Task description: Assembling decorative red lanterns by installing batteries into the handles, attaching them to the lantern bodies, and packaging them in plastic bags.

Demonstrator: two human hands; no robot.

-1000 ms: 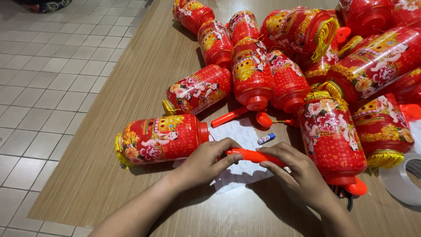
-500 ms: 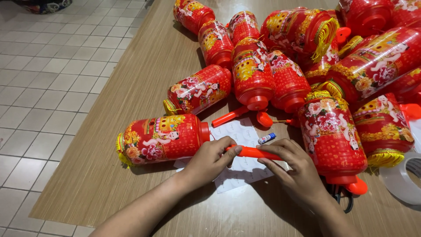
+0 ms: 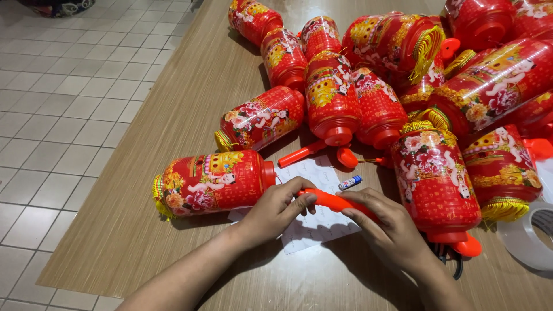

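Orange plastic handle (image 3: 331, 201), light, stiff and smooth, is pinched at both ends: left hand (image 3: 276, 210) fingers near the lantern (image 3: 210, 183), right hand (image 3: 391, 230) fingers opposite.

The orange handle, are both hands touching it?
Touching. The head view shows the left hand and right hand with fingers on the orange handle.

Lanterns heaped (image 3: 380, 75) toward counter's (image 3: 190, 115) far right corner, one lantern (image 3: 210, 183) lying alone nearer left edge, paper sheet (image 3: 317, 227) beside it, tape roll (image 3: 527, 236) at right edge.
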